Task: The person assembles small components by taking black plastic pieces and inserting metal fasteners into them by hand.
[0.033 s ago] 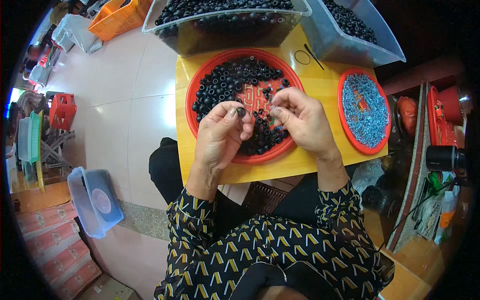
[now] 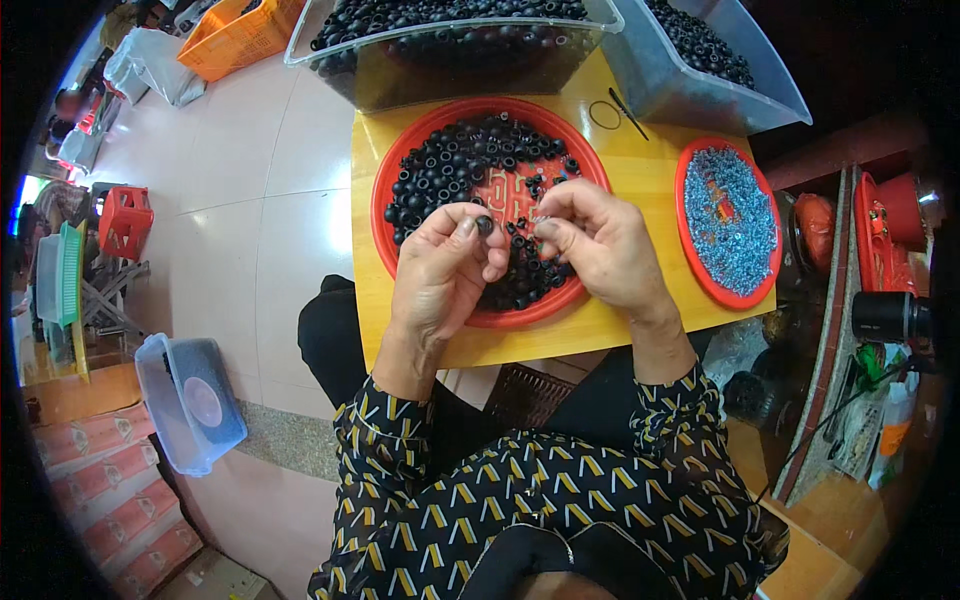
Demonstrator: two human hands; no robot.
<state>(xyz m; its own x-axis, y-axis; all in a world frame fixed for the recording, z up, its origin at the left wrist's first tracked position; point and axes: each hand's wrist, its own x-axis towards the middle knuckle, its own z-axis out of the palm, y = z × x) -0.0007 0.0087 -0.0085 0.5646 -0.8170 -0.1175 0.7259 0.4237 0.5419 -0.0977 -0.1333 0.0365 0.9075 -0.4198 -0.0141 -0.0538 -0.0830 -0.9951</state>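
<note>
My left hand [image 2: 445,255] pinches a small black round cap [image 2: 485,226] between thumb and forefinger, its hollow side hard to make out. Close to its right, my right hand [image 2: 605,245] is closed in a pinch at about the same height; a tiny pale, shiny bit seems to show at its fingertips, too small to name. Both hands are over a round red tray [image 2: 597,160] holding many black round caps [image 2: 445,165]. Smaller black pieces [image 2: 535,275] lie in the tray's right and near part, partly hidden by my hands.
At the right of the yellow table [image 2: 640,325], a smaller red tray [image 2: 688,245] holds small bluish, shiny pieces [image 2: 740,240]. Two clear bins [image 2: 460,75] of black parts stand at the back. A black band [image 2: 604,115] and a thin black tool [image 2: 628,113] lie between.
My right hand has shifted slightly left, closer to the cap. My left hand and the cap have barely moved, with the cap turned a little.
</note>
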